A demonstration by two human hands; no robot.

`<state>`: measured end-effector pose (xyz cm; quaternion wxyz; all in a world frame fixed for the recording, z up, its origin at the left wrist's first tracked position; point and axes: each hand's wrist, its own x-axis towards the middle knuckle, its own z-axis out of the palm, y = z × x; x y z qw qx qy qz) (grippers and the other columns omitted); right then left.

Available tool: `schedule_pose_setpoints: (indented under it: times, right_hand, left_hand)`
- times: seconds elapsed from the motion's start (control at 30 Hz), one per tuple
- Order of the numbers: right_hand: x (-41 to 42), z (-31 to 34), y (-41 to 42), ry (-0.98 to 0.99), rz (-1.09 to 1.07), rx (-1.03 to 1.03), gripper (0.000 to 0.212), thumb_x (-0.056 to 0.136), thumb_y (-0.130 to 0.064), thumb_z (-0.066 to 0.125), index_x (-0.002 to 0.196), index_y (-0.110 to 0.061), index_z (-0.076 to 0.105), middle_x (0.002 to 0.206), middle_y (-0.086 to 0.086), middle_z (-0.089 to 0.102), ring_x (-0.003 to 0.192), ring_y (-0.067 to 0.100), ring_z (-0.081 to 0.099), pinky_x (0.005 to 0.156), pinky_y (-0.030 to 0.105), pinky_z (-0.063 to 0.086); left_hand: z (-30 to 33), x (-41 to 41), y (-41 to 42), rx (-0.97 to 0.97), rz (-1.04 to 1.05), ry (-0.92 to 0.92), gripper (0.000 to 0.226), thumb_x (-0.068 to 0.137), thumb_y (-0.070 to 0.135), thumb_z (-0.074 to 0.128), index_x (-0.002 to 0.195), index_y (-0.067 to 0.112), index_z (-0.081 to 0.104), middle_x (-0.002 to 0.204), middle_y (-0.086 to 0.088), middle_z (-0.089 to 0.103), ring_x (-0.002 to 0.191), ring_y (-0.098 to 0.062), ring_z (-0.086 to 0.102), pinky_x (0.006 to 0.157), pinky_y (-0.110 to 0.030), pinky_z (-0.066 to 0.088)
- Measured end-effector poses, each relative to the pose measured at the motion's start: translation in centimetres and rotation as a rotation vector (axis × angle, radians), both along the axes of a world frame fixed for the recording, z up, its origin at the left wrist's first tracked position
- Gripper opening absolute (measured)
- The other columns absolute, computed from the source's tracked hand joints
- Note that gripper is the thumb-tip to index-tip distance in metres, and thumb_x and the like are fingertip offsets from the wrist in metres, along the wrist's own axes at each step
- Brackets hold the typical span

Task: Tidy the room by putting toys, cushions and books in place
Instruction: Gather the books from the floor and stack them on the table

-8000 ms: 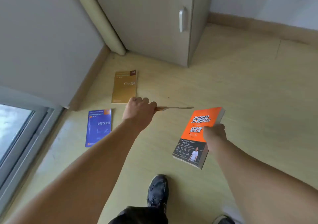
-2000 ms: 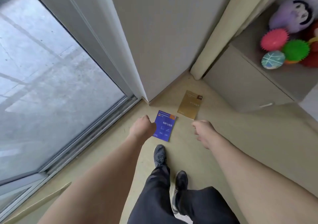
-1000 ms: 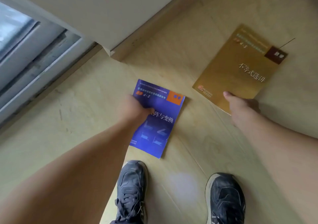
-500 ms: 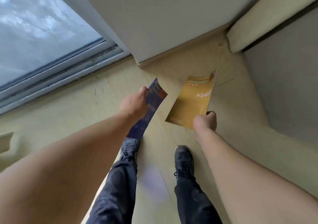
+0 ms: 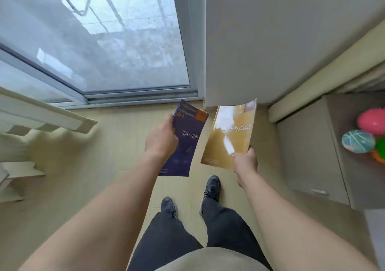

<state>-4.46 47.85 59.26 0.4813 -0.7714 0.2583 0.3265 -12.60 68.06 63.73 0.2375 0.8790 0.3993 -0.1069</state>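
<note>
left hand (image 5: pixel 161 140) grips a blue book (image 5: pixel 187 141) by its edge, right hand (image 5: pixel 245 160) pinches a gold book (image 5: pixel 227 137), both held above the floor (image 5: pixel 116 141).

The blue book (image 5: pixel 187 139) carries "4-2" near its top and the title "矩阵与变换". The yellow book (image 5: pixel 231 135) shows "等式选讲"; its smaller print is illegible.

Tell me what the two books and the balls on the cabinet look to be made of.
Blue book: thin paperback, its cover bending in the left hand.
Yellow book: glossy paper cover, with white glare on it, held by the right hand.
Pink ball: likely soft rubber or plastic, with a bumpy surface.
Teal ball: smooth, probably rubber or foam.
</note>
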Motion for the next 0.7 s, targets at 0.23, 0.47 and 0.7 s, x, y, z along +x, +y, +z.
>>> schedule_pose_setpoints:
  times: [0.23, 0.47, 0.7]
  right_hand:
    - [-11.3, 2.9, 2.9, 0.003, 0.238, 0.031, 0.035, 0.084, -0.001, 0.037, 0.101, -0.023, 0.058, 0.093, -0.001, 0.064, 0.072, 0.02, 0.056, 0.064, 0.026, 0.046]
    - [-27.0, 6.2, 5.6, 0.009, 0.287, 0.172, 0.033, 0.088, 0.001, 0.035, 0.107, -0.018, 0.054, 0.087, -0.005, 0.058, 0.076, 0.021, 0.053, 0.065, 0.024, 0.044]
    - [-40.5, 11.6, 8.3, -0.003, 0.477, 0.369, 0.039, 0.086, 0.005, 0.035, 0.107, -0.017, 0.059, 0.087, -0.002, 0.062, 0.071, 0.018, 0.059, 0.062, 0.028, 0.053]
  left_hand:
    - [2.1, -16.7, -0.6, 0.118, 0.162, 0.046, 0.022, 0.096, 0.012, 0.042, 0.117, 0.02, 0.044, 0.089, -0.008, 0.065, 0.074, -0.034, 0.055, 0.061, -0.036, 0.04]
    - [4.7, -33.8, -0.2, 0.181, 0.333, -0.032, 0.023, 0.099, 0.02, 0.043, 0.122, 0.018, 0.047, 0.1, -0.015, 0.066, 0.085, -0.037, 0.058, 0.068, -0.037, 0.042]
    - [12.0, -50.8, 1.1, 0.183, 0.707, -0.298, 0.013, 0.097, 0.029, 0.048, 0.092, 0.02, 0.056, 0.094, 0.0, 0.068, 0.082, -0.027, 0.063, 0.068, -0.034, 0.048]
